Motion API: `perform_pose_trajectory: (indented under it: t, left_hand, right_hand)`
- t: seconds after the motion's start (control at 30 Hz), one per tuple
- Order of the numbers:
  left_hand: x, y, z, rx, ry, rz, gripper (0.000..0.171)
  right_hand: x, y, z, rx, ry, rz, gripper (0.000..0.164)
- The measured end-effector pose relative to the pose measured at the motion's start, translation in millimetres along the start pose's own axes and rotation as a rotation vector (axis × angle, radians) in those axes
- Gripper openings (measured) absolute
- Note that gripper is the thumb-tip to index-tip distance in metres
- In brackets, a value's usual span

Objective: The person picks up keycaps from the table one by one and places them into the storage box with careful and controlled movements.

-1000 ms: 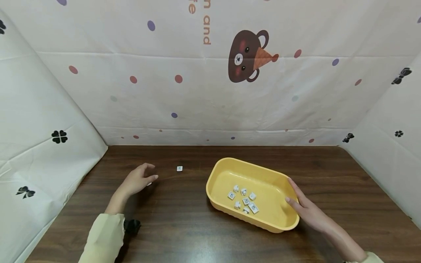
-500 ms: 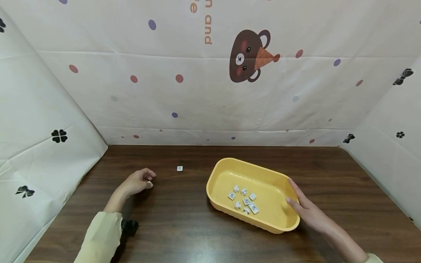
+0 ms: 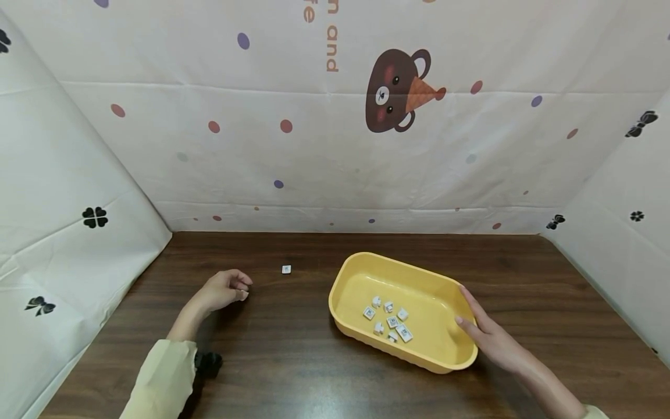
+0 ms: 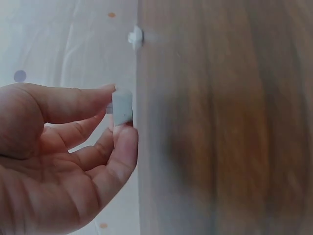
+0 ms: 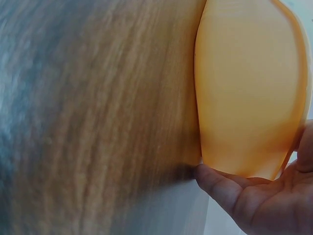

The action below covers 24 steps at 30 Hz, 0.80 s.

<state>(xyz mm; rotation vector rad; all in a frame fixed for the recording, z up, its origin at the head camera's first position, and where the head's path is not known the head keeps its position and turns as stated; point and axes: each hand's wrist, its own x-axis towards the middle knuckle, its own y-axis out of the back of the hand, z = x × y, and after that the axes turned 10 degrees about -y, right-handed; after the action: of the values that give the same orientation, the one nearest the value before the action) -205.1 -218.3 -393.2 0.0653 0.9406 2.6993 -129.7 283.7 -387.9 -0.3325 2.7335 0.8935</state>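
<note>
My left hand (image 3: 222, 291) is raised over the left of the table, pinching a small white keycap (image 4: 122, 105) between thumb and fingertips. In the head view the fingers mostly hide that keycap. Another white keycap (image 3: 286, 269) lies on the wood to the right of this hand. My right hand (image 3: 492, 336) holds the right end of a yellow plastic tray (image 3: 439, 368), its thumb over the rim and its fingers along the outside. Several white keycaps (image 3: 392, 322) with dark printing lie scattered on the tray's floor, some tipped over.
The dark wooden table (image 3: 293, 361) ends at a pale patterned cloth (image 3: 324, 163) hung behind it. Similar cloth slopes down along the left and right sides. A black strap (image 3: 209, 365) sits at the left wrist.
My left hand has picked up a keycap from the table, its fingers closing around it. The right hand and the tray have stayed in place.
</note>
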Motion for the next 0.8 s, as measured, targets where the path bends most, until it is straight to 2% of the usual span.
perform_pose_trajectory:
  t: [0.23, 0.43, 0.8]
  left_hand:
    - [3.4, -7.7, 10.0, -0.047, -0.084, 0.046, 0.024]
    - [4.7, -13.3, 19.3, -0.081, -0.089, 0.057, 0.024]
    - [8.8, -28.2, 38.7, -0.095, -0.141, 0.076, 0.021]
  right_hand:
    - [0, 0, 0, -0.005, -0.009, -0.008, 0.070]
    - [0, 0, 1, 0.011, 0.001, -0.010, 0.070]
    - [0, 0, 2, 0.019, 0.019, -0.002, 0.068]
